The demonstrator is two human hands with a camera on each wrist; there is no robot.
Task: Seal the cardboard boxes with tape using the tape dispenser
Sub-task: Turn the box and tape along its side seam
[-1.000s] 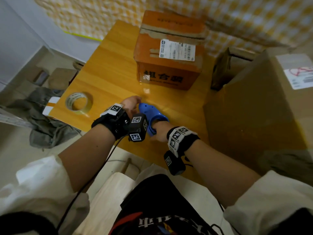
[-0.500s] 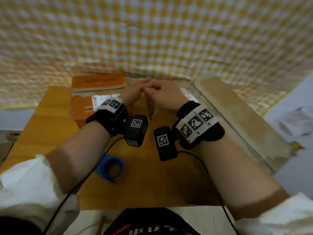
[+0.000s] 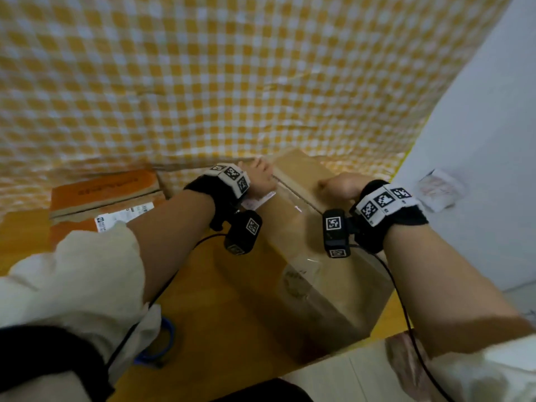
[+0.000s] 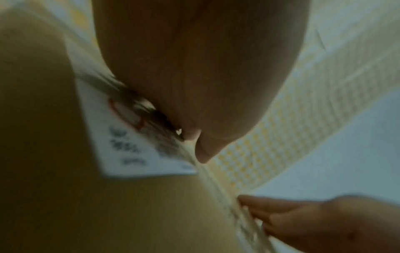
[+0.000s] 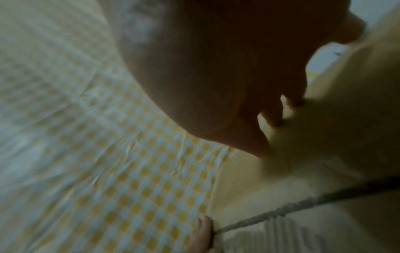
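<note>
A big brown cardboard box [image 3: 316,256] stands on the wooden table [image 3: 203,329], its top flaps down and a strip of clear tape along the seam. My left hand [image 3: 258,177] hooks its fingers over the box's far top edge beside a white label [image 4: 129,154]. My right hand [image 3: 339,187] grips the same edge further right, its fingertips [image 5: 279,118] pressed on the cardboard [image 5: 335,137]. The blue tape dispenser [image 3: 171,335] lies on the table near me, half hidden under my left sleeve. No hand touches it.
An orange box [image 3: 104,190] with a white shipping label sits at the back left of the table. A yellow checked cloth [image 3: 232,82] hangs close behind both boxes. A white wall [image 3: 478,140] rises at the right, with the table's edge just below the brown box.
My hands let go of the blue dispenser, which now lies on the table, and reached to the brown box. They have since spread apart along its far edge. The head view swung up.
</note>
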